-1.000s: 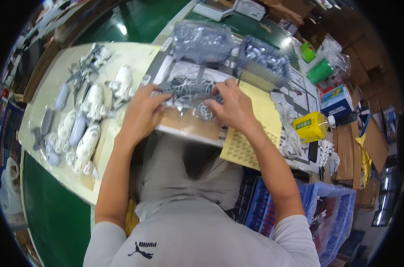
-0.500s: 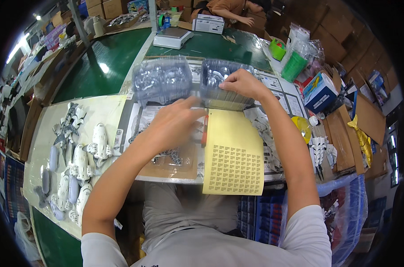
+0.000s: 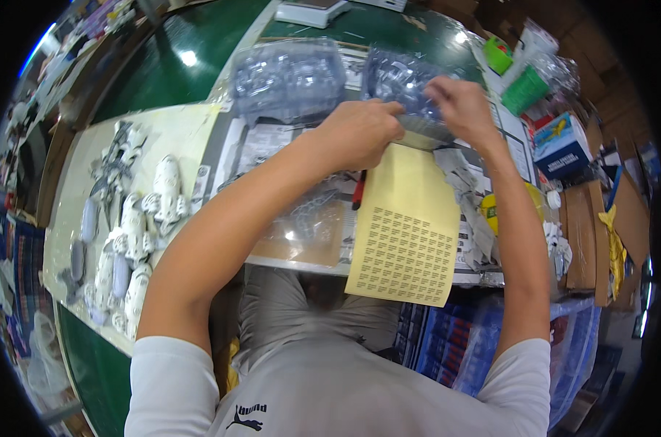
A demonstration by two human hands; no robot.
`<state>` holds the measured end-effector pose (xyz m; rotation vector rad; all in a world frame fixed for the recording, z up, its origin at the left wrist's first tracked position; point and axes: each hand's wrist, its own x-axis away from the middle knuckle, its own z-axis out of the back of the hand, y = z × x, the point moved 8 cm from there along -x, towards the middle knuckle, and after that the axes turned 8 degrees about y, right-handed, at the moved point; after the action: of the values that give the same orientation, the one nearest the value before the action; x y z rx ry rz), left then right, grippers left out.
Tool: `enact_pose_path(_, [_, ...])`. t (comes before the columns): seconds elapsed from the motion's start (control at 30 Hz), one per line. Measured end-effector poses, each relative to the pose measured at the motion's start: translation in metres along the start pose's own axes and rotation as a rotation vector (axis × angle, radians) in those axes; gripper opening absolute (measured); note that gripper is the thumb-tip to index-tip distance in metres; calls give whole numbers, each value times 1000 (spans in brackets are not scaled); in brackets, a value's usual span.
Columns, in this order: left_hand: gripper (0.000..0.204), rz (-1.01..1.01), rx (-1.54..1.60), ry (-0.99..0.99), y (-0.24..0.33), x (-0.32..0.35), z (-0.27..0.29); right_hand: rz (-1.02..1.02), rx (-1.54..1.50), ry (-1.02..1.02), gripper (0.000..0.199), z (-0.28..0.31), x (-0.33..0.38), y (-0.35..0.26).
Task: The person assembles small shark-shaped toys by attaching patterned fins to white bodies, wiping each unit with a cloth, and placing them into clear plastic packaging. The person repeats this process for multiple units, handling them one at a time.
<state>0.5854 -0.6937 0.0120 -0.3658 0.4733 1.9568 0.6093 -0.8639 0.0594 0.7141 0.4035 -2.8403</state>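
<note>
My left hand [image 3: 367, 131] is at the near side of the right-hand stack of clear plastic blister trays [image 3: 400, 73], fingers curled together; whatever they hold is hidden. My right hand [image 3: 467, 113] is over that stack's right side, slightly blurred, its fingertips drawn together on something too small to make out. Below both hands lies a yellow sheet of small printed labels [image 3: 403, 251], its lower end jutting past the table edge. A second stack of clear trays [image 3: 287, 80] stands to the left. Beneath my left forearm is a clear plastic shell [image 3: 312, 207].
White toy bodies with dark markings [image 3: 168, 182] and grey-patterned parts [image 3: 115, 164] lie on the left board. Torn paper [image 3: 469, 200] and a yellow round thing [image 3: 489, 213] are on the right. Beyond are a blue box [image 3: 561, 149], a green roll [image 3: 525, 91] and a scale [image 3: 312, 11].
My left hand has moved right, to the right-hand tray stack. My right hand has shifted right along it. The whole view has tilted, so the table sits higher in the picture.
</note>
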Motion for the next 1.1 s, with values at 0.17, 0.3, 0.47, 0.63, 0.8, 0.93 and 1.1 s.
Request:
enact_pose_path(0.17, [30, 547, 494, 206, -48, 40, 75, 59, -493, 461, 33, 118, -12, -48])
enact_pose_path(0.3, [61, 677, 1228, 706, -60, 138, 149, -219, -844, -148, 38, 42, 16, -108])
enact_pose_path(0.47, [70, 912, 874, 536, -45, 219, 143, -425, -939, -566, 49, -76, 31, -154])
enact_pose_path(0.63, [64, 1138, 504, 488, -83, 236, 109, -183, -680, -287, 58, -97, 31, -157])
enact_pose_path(0.8, [62, 1161, 474, 491, -97, 229, 70, -389, -657, -316, 50, -129, 41, -132])
enact_pose_path(0.93, [68, 890, 145, 246, -114, 235, 132, -207, -555, -218, 46, -111, 35, -132])
enact_pose_path(1.1, [31, 1046, -342, 122, -223, 348, 288, -144, -687, 54, 32, -26, 53, -169])
